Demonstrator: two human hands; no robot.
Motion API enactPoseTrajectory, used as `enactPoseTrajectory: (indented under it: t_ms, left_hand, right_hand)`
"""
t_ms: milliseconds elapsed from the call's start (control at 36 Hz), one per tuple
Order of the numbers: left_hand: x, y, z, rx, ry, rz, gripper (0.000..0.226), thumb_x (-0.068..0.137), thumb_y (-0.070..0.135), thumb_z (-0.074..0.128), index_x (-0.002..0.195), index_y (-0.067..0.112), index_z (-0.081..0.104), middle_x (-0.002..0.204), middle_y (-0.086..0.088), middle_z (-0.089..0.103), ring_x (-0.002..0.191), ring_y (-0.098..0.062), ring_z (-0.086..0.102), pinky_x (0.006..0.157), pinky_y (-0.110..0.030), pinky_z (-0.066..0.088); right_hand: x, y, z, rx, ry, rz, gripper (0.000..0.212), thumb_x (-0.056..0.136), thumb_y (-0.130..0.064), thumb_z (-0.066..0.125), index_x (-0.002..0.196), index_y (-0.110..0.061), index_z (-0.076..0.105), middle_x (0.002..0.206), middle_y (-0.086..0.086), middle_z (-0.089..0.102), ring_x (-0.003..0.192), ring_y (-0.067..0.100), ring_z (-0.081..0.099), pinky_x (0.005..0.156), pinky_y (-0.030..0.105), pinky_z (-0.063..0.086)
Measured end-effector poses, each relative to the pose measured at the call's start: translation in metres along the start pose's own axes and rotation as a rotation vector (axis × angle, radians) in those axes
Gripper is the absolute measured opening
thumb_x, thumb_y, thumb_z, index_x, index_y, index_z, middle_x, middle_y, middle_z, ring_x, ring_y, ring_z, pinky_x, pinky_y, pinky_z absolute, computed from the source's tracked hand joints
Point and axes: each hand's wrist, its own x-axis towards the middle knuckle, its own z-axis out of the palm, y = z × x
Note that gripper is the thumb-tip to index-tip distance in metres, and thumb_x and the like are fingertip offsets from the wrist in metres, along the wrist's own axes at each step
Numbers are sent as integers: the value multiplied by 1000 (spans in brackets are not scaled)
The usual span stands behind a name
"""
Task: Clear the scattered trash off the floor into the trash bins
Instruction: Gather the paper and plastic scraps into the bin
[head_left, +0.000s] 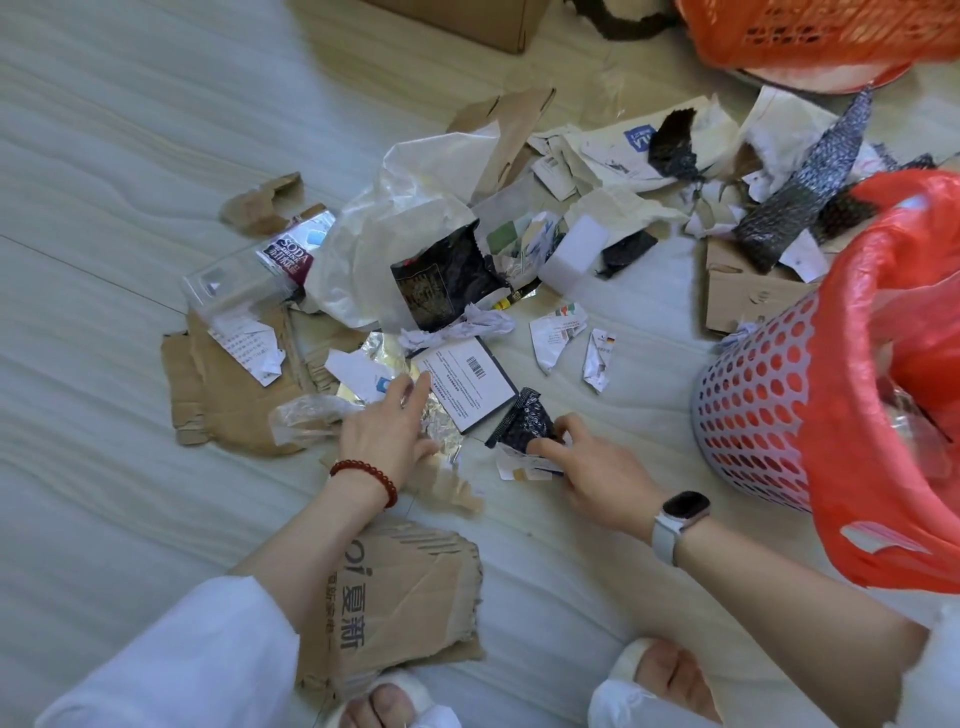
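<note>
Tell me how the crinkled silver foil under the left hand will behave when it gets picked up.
The silver foil looks thin and deeply creased, so it will probably crumple and hold whatever shape the left hand squeezes it into. It is likely very light. Its shiny surface may slip from fingers pressed flat, and the barcode card overlapping its edge could slide along with it.

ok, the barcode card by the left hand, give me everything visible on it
The barcode card is a flat white rectangle with a dark border, small printed lines and one barcode near its far edge. It looks like stiff card or a thin box face. It lies flat and skewed on crinkled silver foil. The left hand has its fingertips at its near-left edge; a crumpled white paper overlaps its far side.
</note>
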Motion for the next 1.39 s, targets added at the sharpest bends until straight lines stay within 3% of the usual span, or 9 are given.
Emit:
enactPoseTrajectory:
  t_ms: [167,278,472,556,639,778,1083,1222,1389]
  left_hand:
    - [-6,0,2,-22,85,19,50,70,30,78,111,11,56,109,-10,56,59,-27,60,46,-27,29]
    - [-13,-8,-2,-82,299,100,43,53,6,85,91,8,65,93,-18,62,38,-27,50,38,-22,30]
    - [-13,-24,9,-136,154,-172,63,77,5,68,134,15,44,143,-23,36,69,-37,62,51,-31,38]
    - [-14,-27,8,-71,154,-98,46,58,-5,78,99,10,63,105,-22,62,51,-32,59,45,-27,38]
    - [-13,-30,9,-40,256,-66,30,56,-9,75,74,11,62,68,-11,58,42,-25,49,45,-24,30]
    - [-12,-38,2,-150,401,-54,17,66,-5,69,64,12,66,56,-7,53,50,-28,54,49,-27,28]
    - [-1,43,-100,-515,732,223,25,88,22,45,86,10,66,80,-5,63,67,-22,59,55,-30,44]
    - [9,103,-172,-829,776,328,29,87,28,43,90,10,65,85,-2,63,75,-7,51,65,-23,42]
    - [9,219,-250,-984,820,570,17,88,23,51,88,12,63,79,6,56,71,-8,49,62,-22,39]
  right_hand:
    - [-2,-16,8,-87,100,-57,81,85,0,35,144,-46,4,134,11,33,84,31,51,56,33,31]
    - [2,-19,20,-230,169,-105,95,60,-2,67,135,-44,28,100,8,57,48,21,41,37,20,7]
    - [9,-19,10,-181,84,-48,68,87,-2,37,143,-31,14,128,8,34,92,33,51,54,35,33]
    - [9,-27,3,-184,16,-57,53,90,-3,35,140,-19,26,127,10,34,96,33,50,58,36,32]
    - [8,-34,2,-165,-46,-55,38,92,-3,32,129,-10,35,121,13,38,91,33,50,57,36,29]
    - [2,-30,8,-34,-28,-35,27,93,-4,35,118,-9,44,117,11,42,75,30,43,58,34,27]
    - [-51,-35,-105,576,470,14,22,92,-13,52,114,-14,57,112,-3,53,101,7,49,81,13,31]
    - [-92,-17,-180,588,757,2,20,90,-8,54,110,-11,58,91,-20,47,73,-21,45,70,1,32]
    - [-154,62,-226,417,1063,114,20,89,-5,56,109,-7,58,100,-4,54,86,2,47,76,-4,31]
